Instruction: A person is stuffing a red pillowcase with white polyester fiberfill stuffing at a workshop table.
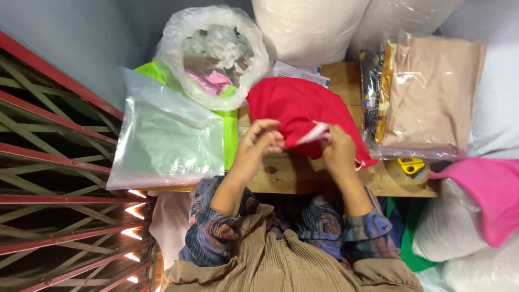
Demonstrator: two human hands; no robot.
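Together, a red fabric cover [303, 111] is gripped at its near edge by both hands over a wooden table [286, 176].

Its edge is pinched closed in the left hand [259, 143], while the right hand [338, 148] is closed on the same edge, where a strip of white lining or filling [313, 132] is exposed between them. An open clear bag of white stuffing [216, 51] is set just behind, a flat clear packet of pale green cloth [162, 143] to the left, a wrapped beige fabric pack [427, 92] to the right, and a tape roll [408, 168] at the table's right edge. If the edge is tugged unevenly, the white strip could probably be pulled out, or the tape roll knocked off.
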